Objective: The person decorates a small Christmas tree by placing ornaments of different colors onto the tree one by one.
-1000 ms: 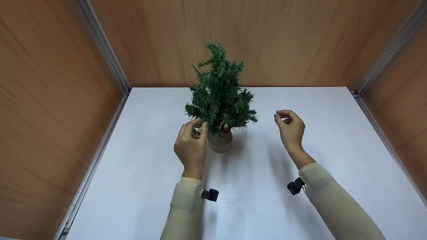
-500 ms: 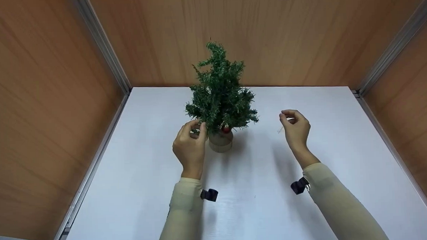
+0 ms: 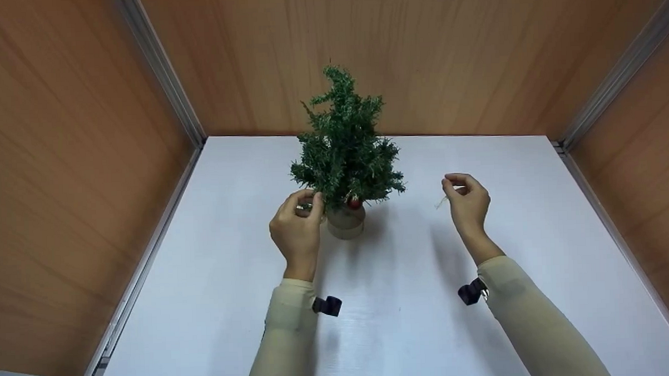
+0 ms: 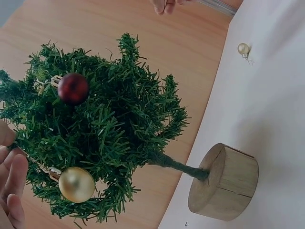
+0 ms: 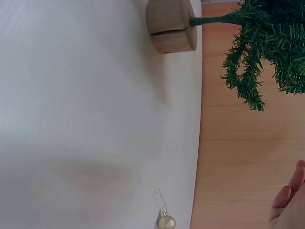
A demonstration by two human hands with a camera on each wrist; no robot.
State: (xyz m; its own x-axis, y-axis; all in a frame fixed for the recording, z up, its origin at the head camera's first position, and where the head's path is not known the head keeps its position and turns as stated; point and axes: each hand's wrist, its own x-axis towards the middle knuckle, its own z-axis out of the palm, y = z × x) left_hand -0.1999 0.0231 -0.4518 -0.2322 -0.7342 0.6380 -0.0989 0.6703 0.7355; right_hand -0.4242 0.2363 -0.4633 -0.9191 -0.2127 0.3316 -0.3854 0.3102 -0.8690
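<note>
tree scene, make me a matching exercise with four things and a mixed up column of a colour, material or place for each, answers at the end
Things:
1. tree
2. base under the tree
3. ball lying on the tabletop
4. right hand

Colour, material or place:
A. gold
B. raised over the tabletop, to the right of the tree
C. pale wood
D. green

Pairs: 1-D, 2-C, 3-A, 4-B
</note>
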